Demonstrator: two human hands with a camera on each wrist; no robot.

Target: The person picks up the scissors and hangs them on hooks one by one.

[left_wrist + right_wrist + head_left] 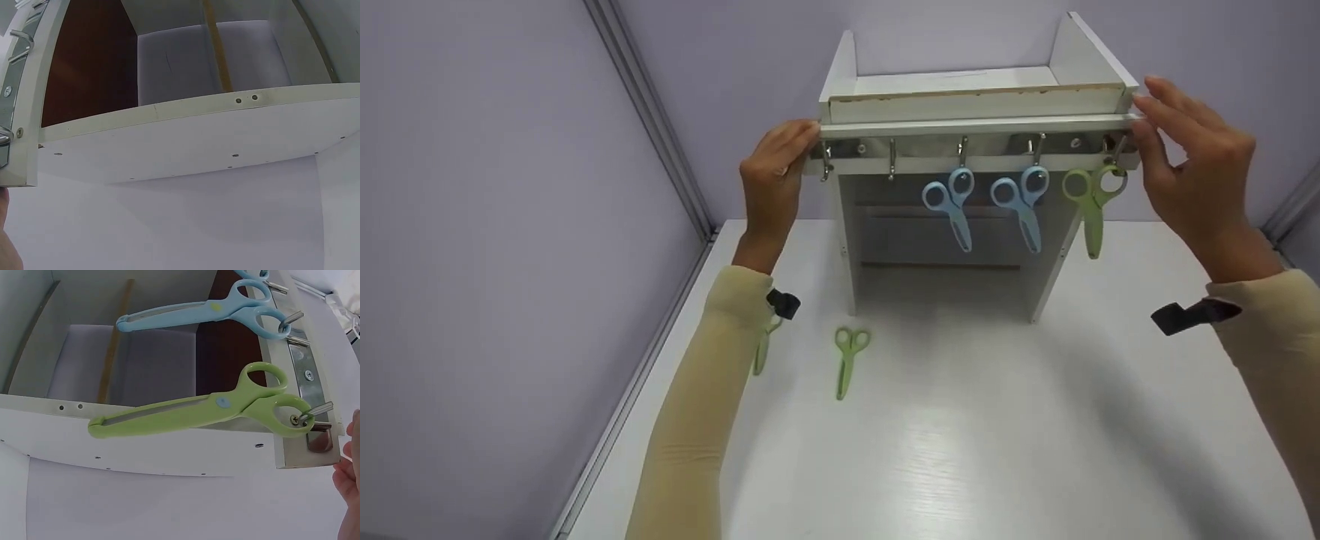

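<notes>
Two sleeved forearms, beige knit fabric, reach in over the glossy white tabletop [997,450]. Left hand [772,176] grips the left end of the hook rail [975,127]: fingers curled round its edge. Right hand [1192,161] sits at the rail's right end, fingers spread and fairly straight, thumb under the edge, tips touching it. Rail is a flat white board with a metal strip and bent steel hooks, fixed across the front top of a boxy white laminate shelf unit [975,86] standing on the tabletop. Hanging by their handle loops: two blue plastic scissors [952,202] and [1024,199] on the middle hooks, one green pair [1091,202] on the rightmost hook. Green scissors [847,360] lie flat on the tabletop, another pair [763,349] half hidden by the left sleeve.
</notes>
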